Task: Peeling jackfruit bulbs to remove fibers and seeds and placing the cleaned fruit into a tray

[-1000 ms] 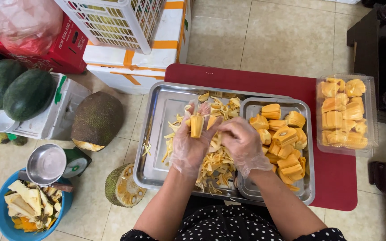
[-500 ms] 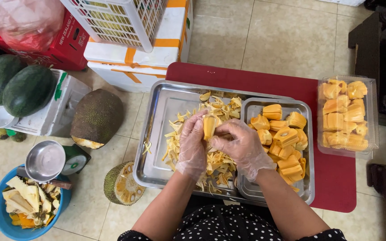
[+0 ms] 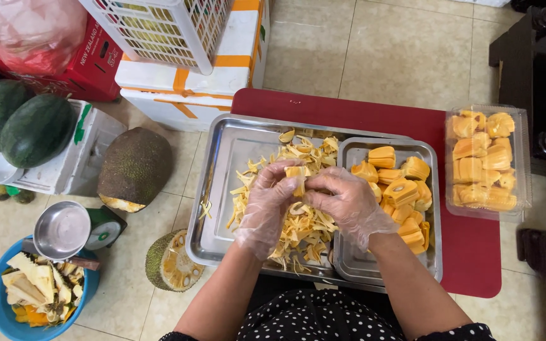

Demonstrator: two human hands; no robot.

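Observation:
Both my hands wear thin clear plastic gloves. My left hand (image 3: 265, 208) and my right hand (image 3: 346, 202) together grip one yellow jackfruit pod (image 3: 296, 175) above a large steel tray (image 3: 222, 189). Under the hands lies a heap of pale yellow jackfruit strands (image 3: 298, 230). To the right, a smaller steel tray (image 3: 349, 262) holds several orange jackfruit pods (image 3: 406, 189). Both trays rest on a red low table (image 3: 475, 252).
A clear plastic box (image 3: 486, 161) of jackfruit pods sits at the table's right. On the floor to the left lie a jackfruit half (image 3: 135, 167), a cut piece (image 3: 169, 260), a scale with a steel bowl (image 3: 63, 230), a blue basin of scraps (image 3: 36, 297), and watermelons (image 3: 36, 129) on a white box.
The pod has moved slightly lower and both hands have closed in around it, the right hand now gripping it from the right side.

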